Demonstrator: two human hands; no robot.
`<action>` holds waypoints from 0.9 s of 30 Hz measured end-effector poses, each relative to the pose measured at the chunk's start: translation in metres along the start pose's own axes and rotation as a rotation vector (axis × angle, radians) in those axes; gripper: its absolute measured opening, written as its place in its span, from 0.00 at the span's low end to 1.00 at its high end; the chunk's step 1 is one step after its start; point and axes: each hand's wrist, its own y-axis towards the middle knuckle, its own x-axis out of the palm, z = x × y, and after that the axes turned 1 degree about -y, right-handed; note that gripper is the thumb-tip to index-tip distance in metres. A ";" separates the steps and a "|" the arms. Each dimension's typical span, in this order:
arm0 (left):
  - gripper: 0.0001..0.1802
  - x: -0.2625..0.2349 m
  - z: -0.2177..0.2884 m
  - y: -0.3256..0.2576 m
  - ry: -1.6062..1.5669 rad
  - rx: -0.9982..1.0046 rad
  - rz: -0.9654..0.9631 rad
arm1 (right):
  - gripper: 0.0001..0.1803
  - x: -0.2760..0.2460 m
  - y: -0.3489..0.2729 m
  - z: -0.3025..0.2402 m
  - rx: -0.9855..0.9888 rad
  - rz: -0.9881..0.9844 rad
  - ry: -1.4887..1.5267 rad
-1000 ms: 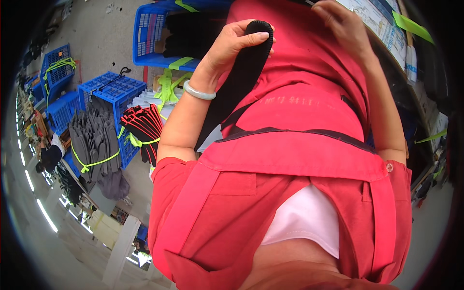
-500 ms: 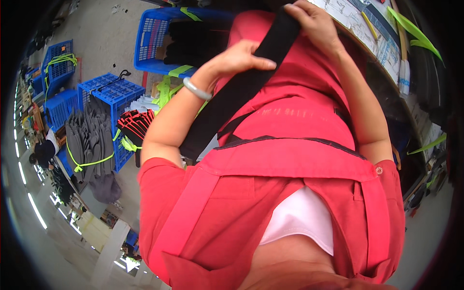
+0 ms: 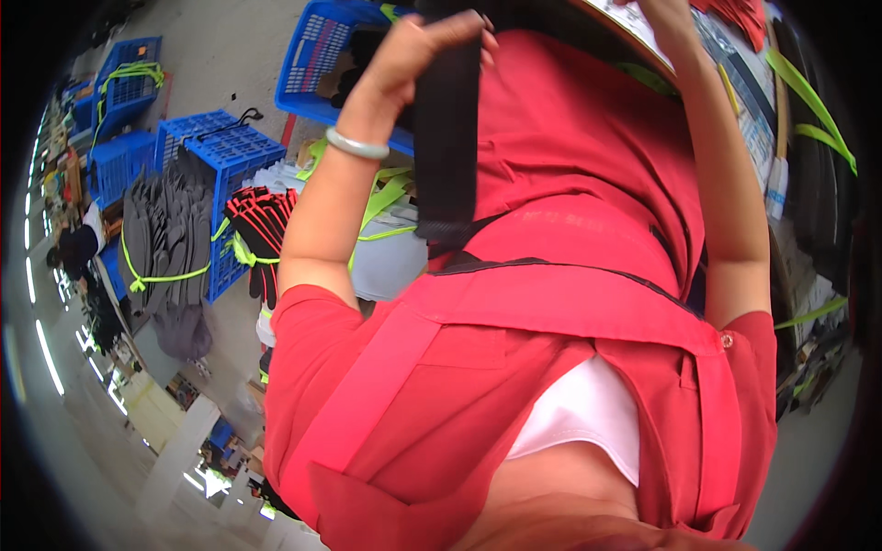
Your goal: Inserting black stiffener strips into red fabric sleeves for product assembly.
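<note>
a red apron (image 3: 560,303) over a red short-sleeved top fills most of the view, its lower part spread across the person's lap. to the left, a blue crate (image 3: 225,138) stands on the floor with its lattice side upward, and a second blue basket (image 3: 312,64), partly cut off by the top edge, stands close to the lap with dark pieces inside. a bundle of grey pieces (image 3: 170,230) hangs against the first crate.

the black strip (image 3: 446,138), similar in size to that bundle, hangs nearly straight down from the left hand (image 3: 413,55) along the left edge of the lap, its lower end near the waist. that hand is closed on the strip's upper part, thumb across the front and fingertips showing at the far edge.

smaller is a fanned bundle of black pieces with red edges (image 3: 262,225), just beside the first crate. the right hand (image 3: 666,14) is cut off by the top edge, near some red cloth (image 3: 738,20); whether it is open or gripping anything, i cannot tell. a pale bangle (image 3: 356,145) circles the left wrist. smallest are a yellow pencil-like stick (image 3: 728,87) beside the right forearm and a round button (image 3: 727,341) on the apron.
</note>
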 end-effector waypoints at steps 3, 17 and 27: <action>0.12 -0.054 0.013 0.001 -0.334 0.185 0.349 | 0.21 0.060 -0.071 0.030 0.138 -0.754 0.006; 0.14 0.023 -0.097 -0.033 -0.314 -0.008 0.087 | 0.11 0.068 -0.095 0.063 0.460 -0.747 -0.038; 0.11 0.060 -0.102 -0.029 -0.407 -0.169 -0.003 | 0.12 0.082 -0.087 0.093 -0.051 -0.377 -0.103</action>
